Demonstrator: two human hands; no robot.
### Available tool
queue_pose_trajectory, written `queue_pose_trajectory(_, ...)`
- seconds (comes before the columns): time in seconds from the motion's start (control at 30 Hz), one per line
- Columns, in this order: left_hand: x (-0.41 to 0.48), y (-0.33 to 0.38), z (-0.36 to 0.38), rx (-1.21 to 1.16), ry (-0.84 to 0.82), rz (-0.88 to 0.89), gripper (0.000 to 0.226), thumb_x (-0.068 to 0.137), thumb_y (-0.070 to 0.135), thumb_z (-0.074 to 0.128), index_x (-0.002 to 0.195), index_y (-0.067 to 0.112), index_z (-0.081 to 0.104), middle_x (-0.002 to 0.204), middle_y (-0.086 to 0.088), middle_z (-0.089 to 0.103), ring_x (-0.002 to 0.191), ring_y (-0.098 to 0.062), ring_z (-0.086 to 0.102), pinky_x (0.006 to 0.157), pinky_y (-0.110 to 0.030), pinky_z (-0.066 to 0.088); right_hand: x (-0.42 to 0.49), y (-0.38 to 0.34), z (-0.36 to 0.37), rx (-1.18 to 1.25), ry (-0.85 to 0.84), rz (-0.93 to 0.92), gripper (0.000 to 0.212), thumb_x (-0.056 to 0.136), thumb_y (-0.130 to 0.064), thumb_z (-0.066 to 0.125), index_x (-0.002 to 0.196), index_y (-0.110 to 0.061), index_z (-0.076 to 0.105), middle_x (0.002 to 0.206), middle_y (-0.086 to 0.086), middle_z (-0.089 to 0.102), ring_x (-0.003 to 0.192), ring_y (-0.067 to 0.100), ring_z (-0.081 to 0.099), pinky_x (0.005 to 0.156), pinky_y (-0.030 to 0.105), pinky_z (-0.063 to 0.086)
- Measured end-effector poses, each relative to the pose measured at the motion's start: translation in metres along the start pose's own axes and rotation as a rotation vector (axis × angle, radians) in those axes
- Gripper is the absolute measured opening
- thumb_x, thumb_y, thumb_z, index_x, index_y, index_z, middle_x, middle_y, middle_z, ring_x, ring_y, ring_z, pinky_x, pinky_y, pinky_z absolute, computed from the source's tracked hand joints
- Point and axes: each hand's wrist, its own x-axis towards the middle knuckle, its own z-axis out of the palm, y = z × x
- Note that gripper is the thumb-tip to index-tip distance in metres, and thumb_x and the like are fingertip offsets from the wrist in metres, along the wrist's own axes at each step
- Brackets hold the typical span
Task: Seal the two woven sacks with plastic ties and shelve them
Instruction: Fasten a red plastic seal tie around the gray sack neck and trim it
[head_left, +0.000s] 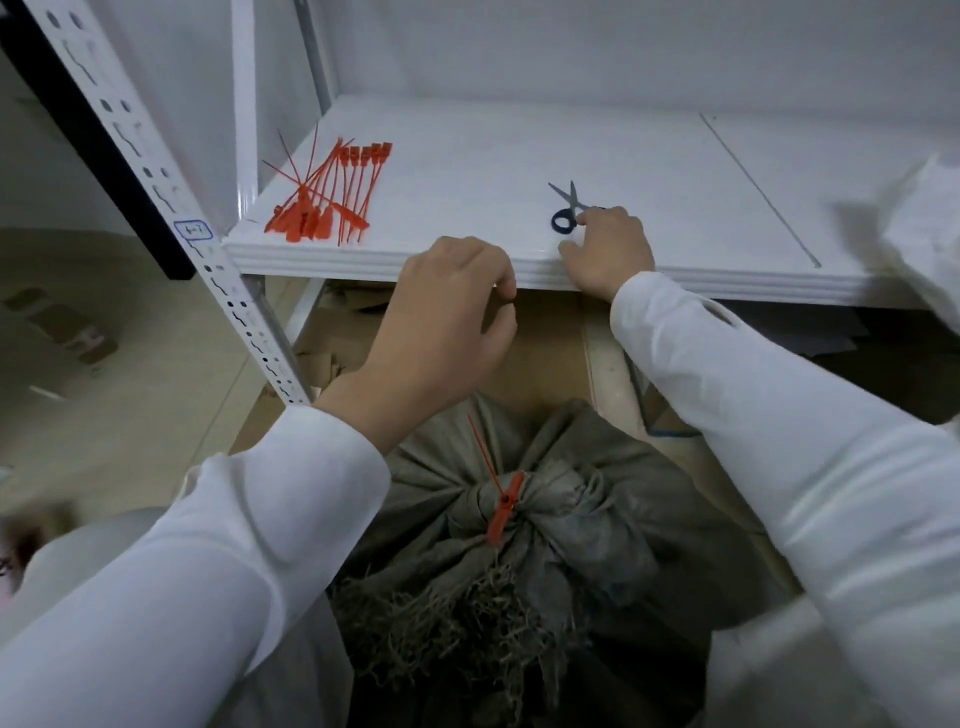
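- Grey woven sack (571, 545) is seen near centre, below the white shelf (467, 156); its neck is cinched by a red tie (503, 512).
- Spare ties (327, 192) are piled on the shelf's left side.
- Left hand (452, 306) is held at the shelf's near edge, fingers curled in; nothing is seen held.
- Right hand (608, 249) is rested on the shelf, with one fingertip touching the scissors (572, 200); whether they are gripped cannot be told.
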Motion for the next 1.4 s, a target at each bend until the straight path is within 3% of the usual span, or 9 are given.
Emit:
queue_pose_trajectory(0.23, 0.002, -0.014, 0.005, -0.005, -0.044, -0.007, 0.008, 0.083, 0.013, 0.058, 0.091, 0.013, 0.061, 0.109, -0.005, 0.061, 0.11, -0.024, 0.052, 0.089, -0.046, 0.046, 0.035, 0.0, 0.018, -0.046, -0.041, 0.13, 0.046, 0.095, -0.04, 0.033, 0.124, -0.01, 0.054, 0.127, 0.017, 0.053, 0.119, 0.035, 0.045, 0.093, 0.041, 0.04)
queue_pose_trajectory(0.43, -0.002, -0.018, 0.006, -0.013, -0.061, -0.002, 0.007, 0.083, 0.009, 0.062, 0.09, 0.01, 0.063, 0.11, -0.006, 0.061, 0.11, -0.025, 0.052, 0.087, -0.046, 0.047, 0.047, 0.001, 0.017, -0.018, 0.144, 0.248, 0.039, 0.086, -0.042, 0.059, 0.106, -0.009, 0.063, 0.11, 0.011, 0.065, 0.107, 0.03, 0.057, 0.084, 0.038, 0.049)
queue_pose_trajectory(0.67, -0.005, -0.02, 0.008, 0.017, -0.153, 0.008, 0.011, 0.086, 0.01, 0.062, 0.097, 0.009, 0.064, 0.111, -0.005, 0.06, 0.11, -0.023, 0.05, 0.086, -0.039, 0.048, 0.049, -0.005, 0.011, -0.067, 0.129, 0.318, 0.025, 0.086, -0.011, 0.059, 0.111, -0.009, 0.06, 0.118, 0.01, 0.06, 0.107, 0.03, 0.06, 0.077, 0.031, 0.044)
queue_pose_trajectory(0.83, -0.009, -0.021, 0.004, 0.047, -0.174, -0.04, 0.015, 0.088, 0.016, 0.059, 0.102, 0.012, 0.063, 0.107, -0.001, 0.059, 0.103, -0.018, 0.051, 0.081, -0.036, 0.049, 0.031, -0.007, 0.001, -0.023, 0.13, 0.24, 0.016, 0.079, -0.009, 0.066, 0.093, -0.008, 0.059, 0.106, 0.009, 0.062, 0.099, 0.029, 0.061, 0.073, 0.029, 0.045)
queue_pose_trajectory(0.97, -0.01, -0.025, -0.001, -0.099, -0.096, -0.366, 0.02, 0.089, 0.022, 0.061, 0.107, 0.013, 0.061, 0.1, 0.001, 0.062, 0.093, -0.015, 0.058, 0.08, -0.031, 0.05, -0.017, 0.005, 0.001, 0.199, 0.233, 0.079, 0.022, 0.074, -0.02, 0.069, 0.094, -0.013, 0.072, 0.088, 0.003, 0.072, 0.089, 0.022, 0.066, 0.082, 0.024, 0.048)
queue_pose_trajectory(1.07, -0.007, -0.02, -0.006, -0.25, -0.069, -0.595, 0.029, 0.095, 0.03, 0.058, 0.112, 0.007, 0.06, 0.098, -0.001, 0.065, 0.088, -0.013, 0.059, 0.074, -0.023, 0.046, -0.069, 0.012, 0.0, 0.337, 0.252, -0.064, 0.022, 0.072, -0.02, 0.066, 0.093, -0.017, 0.072, 0.075, -0.005, 0.069, 0.075, 0.014, 0.066, 0.084, 0.031, 0.052)
queue_pose_trajectory(1.13, -0.007, -0.011, -0.01, -0.439, -0.1, -0.718, 0.038, 0.098, 0.038, 0.05, 0.096, 0.002, 0.063, 0.095, -0.008, 0.069, 0.083, -0.02, 0.066, 0.075, -0.034, 0.054, -0.105, 0.018, -0.002, 0.43, 0.255, -0.132, 0.02, 0.072, -0.017, 0.067, 0.091, -0.018, 0.072, 0.072, -0.007, 0.068, 0.066, 0.011, 0.064, 0.077, 0.033, 0.056)
queue_pose_trajectory(1.2, -0.013, 0.0, -0.012, -0.653, -0.164, -0.83, 0.041, 0.1, 0.044, 0.044, 0.087, 0.009, 0.059, 0.096, -0.012, 0.07, 0.071, -0.018, 0.07, 0.063, -0.034, 0.055, -0.142, 0.025, -0.005, 0.486, 0.256, -0.194, 0.016, 0.075, -0.013, 0.07, 0.09, -0.018, 0.071, 0.073, -0.006, 0.067, 0.063, 0.01, 0.063, 0.069, 0.031, 0.057)
queue_pose_trajectory(1.4, -0.04, 0.043, -0.007, -0.682, -0.287, -0.689, 0.04, 0.101, 0.024, 0.051, 0.084, -0.008, 0.067, 0.062, -0.003, 0.066, 0.044, -0.006, 0.055, 0.043, -0.019, 0.037, -0.211, 0.021, -0.012, 0.562, 0.272, -0.324, 0.014, 0.076, -0.005, 0.071, 0.087, -0.013, 0.07, 0.076, -0.003, 0.066, 0.064, 0.007, 0.061, 0.061, 0.019, 0.053)
